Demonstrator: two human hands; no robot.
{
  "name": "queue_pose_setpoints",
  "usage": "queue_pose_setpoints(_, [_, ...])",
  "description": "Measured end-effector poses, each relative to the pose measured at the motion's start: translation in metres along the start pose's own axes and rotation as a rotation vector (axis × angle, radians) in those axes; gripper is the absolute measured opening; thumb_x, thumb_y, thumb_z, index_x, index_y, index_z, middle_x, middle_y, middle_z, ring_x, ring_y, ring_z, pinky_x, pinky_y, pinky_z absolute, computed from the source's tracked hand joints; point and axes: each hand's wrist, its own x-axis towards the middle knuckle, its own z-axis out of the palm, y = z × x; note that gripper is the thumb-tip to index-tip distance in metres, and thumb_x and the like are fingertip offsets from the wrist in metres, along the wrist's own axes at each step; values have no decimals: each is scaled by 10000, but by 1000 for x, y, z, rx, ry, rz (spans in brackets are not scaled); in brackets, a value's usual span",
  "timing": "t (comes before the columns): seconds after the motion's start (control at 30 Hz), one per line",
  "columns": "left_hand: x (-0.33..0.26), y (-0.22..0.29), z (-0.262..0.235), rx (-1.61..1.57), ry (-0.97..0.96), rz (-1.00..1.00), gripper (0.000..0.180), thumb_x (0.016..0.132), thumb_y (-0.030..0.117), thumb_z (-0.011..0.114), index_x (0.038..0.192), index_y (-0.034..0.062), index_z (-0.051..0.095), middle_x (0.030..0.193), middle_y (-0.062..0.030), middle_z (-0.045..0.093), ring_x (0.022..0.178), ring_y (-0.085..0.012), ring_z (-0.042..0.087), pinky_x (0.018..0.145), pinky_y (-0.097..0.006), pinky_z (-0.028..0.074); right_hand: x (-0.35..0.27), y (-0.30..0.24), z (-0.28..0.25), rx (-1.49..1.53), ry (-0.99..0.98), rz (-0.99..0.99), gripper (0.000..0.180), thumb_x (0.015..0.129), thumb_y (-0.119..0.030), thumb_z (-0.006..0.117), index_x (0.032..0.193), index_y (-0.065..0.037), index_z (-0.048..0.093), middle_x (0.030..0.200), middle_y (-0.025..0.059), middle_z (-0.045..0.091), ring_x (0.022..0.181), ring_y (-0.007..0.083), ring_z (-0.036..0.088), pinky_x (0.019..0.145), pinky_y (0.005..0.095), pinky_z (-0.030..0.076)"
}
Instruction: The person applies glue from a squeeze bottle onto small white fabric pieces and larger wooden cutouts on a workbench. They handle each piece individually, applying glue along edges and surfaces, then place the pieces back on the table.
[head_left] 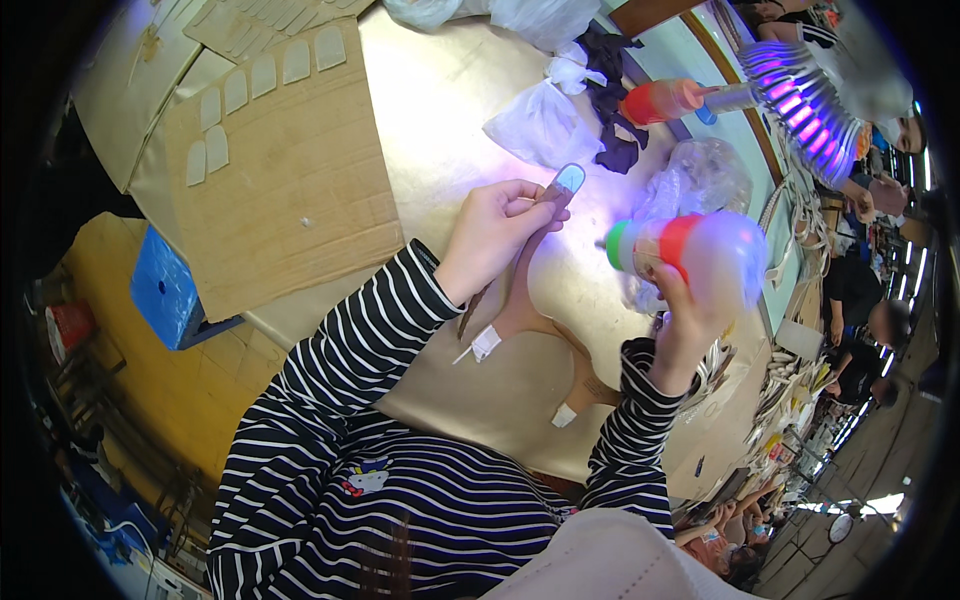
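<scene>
My left hand (495,235) pinches a brown leather-like strap (518,290) near its end, thumb and fingers closed. A rounded pale-blue tip piece (570,178) shows beyond the fingertips. Below the hand, the strap's branching brown part lies on the table, with white wrapping (486,344) on one end and a white end (565,414) on another. Held on its side in my right hand (680,325) is a translucent squeeze bottle (728,262) with a red band and a green cap. The cap points left toward the strap's tip, apart from it.
At left, a cardboard sheet (290,190) carries several pale rounded pieces (262,75). White plastic bags (545,125), black cloth (615,145) and a red bottle (660,100) lie at the back. A ribbed, violet-lit lamp (800,110) stands far right. A blue stool (172,290) is on the floor.
</scene>
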Motion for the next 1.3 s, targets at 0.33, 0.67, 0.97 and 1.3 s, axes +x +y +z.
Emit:
queue_pose_setpoints(0.33, [-2, 5, 2, -27, 20, -44, 232, 900, 75, 543, 1072, -81, 538, 962, -145, 657, 893, -140, 628, 818, -243, 491, -1, 13, 15, 137, 155, -155, 727, 700, -363, 724, 1254, 0, 424, 1187, 137, 532, 869, 193, 594, 567, 260, 465])
queue_pose_setpoints(0.67, [-12, 15, 12, -36, 33, -22, 177, 878, 50, 576, 1007, -63, 530, 925, -140, 670, 878, -134, 637, 791, -228, 493, -22, 30, 35, 495, 225, 39, 858, 664, -509, 717, 1288, -22, 386, 1078, 98, 560, 810, 183, 597, 490, 250, 439])
queue_pose_setpoints(0.97, [-14, 15, 12, 48, 54, 29, 201, 857, 33, 577, 1024, -73, 549, 912, -133, 676, 828, -120, 641, 737, -223, 507, -33, 31, 36, 419, 168, 74, 1043, 595, -625, 747, 1314, -17, 299, 1242, 159, 436, 1134, 296, 460, 966, 427, 387])
queue_pose_setpoints(1.3, [-15, 15, 14, 33, 46, 47, 247, 861, 24, 565, 1081, -88, 567, 939, -122, 667, 853, -116, 628, 766, -226, 499, -34, 19, 40, 147, 165, 0, 1115, 566, -789, 625, 1267, 37, 359, 1177, 160, 472, 1061, 282, 500, 907, 397, 416])
